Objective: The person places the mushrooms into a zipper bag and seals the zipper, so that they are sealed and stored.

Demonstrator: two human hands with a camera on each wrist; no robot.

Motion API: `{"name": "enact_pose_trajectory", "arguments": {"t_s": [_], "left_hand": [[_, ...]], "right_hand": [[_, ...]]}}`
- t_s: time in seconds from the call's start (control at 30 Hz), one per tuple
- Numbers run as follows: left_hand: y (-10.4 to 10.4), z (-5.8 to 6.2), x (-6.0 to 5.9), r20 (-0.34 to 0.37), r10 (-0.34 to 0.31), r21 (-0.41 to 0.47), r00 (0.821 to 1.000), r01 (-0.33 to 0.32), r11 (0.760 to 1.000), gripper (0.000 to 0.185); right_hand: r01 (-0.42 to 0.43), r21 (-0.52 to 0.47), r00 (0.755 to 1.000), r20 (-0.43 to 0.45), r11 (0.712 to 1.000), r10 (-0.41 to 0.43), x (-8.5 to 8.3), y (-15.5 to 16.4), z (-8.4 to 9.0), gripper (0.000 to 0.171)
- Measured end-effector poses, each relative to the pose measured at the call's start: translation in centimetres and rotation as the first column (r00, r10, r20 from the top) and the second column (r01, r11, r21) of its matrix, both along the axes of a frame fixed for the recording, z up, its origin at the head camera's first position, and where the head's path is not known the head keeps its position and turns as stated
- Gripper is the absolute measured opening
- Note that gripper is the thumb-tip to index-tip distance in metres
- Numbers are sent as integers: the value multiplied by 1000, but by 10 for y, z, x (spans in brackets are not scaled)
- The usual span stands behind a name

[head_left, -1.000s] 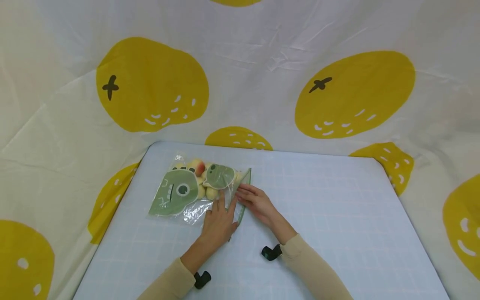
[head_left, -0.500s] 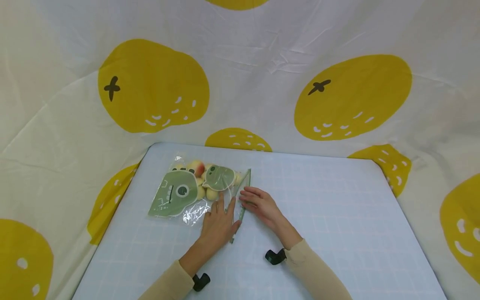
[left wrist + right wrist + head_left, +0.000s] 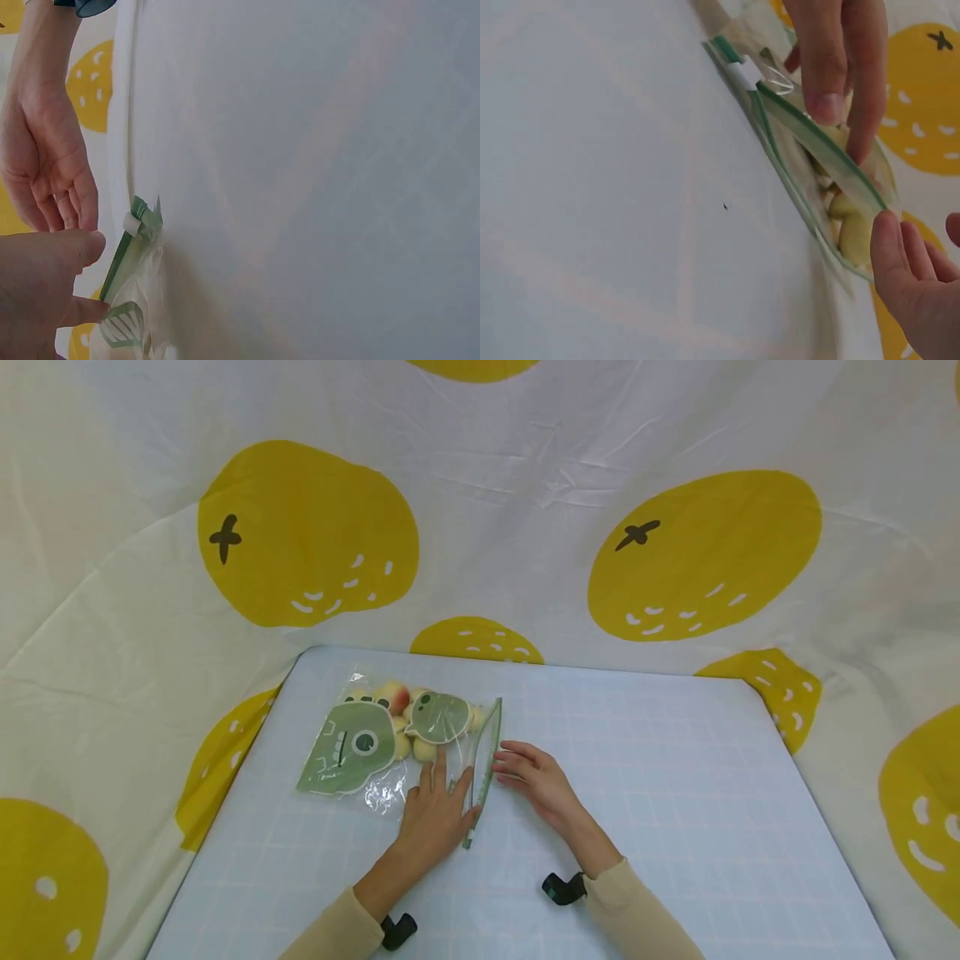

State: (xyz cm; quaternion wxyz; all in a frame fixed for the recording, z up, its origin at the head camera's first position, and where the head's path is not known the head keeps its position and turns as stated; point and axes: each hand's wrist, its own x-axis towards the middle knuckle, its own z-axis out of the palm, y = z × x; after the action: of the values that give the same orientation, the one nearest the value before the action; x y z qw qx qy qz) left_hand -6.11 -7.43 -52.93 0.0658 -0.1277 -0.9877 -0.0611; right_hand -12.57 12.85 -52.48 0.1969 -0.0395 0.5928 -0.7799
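Left hand (image 3: pixel 435 810) flat, fingers straight, pressing clear plastic zip bag with green slider seal (image 3: pixel 390 747) onto pale blue gridded tabletop (image 3: pixel 675 793). Right hand (image 3: pixel 536 777) relaxed, fingers loose, just beside the bag's mouth, gripping nothing.

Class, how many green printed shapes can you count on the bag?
2. A large green shape on the bag's left half; a smaller one toward the zip end, beyond the left hand. Others may be hidden.
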Motion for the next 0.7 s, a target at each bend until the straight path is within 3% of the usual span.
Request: {"name": "enact_pose_trajectory", "arguments": {"t_s": [0.23, 0.37, 0.7], "left_hand": [[-4, 1, 8, 28, -41, 4, 999, 41, 999, 67], [-5, 3, 13, 92, -47, 9, 995, 46, 999, 69], [-15, 8, 17, 237, -93, 27, 967, 89, 996, 68]], "right_hand": [[-31, 67, 997, -63, 997, 35, 8, 8, 1, 45], [-55, 140, 993, -95, 989, 69, 13, 12, 1, 44], [-160, 324, 969, -127, 932, 210, 26, 20, 1, 36]]}}
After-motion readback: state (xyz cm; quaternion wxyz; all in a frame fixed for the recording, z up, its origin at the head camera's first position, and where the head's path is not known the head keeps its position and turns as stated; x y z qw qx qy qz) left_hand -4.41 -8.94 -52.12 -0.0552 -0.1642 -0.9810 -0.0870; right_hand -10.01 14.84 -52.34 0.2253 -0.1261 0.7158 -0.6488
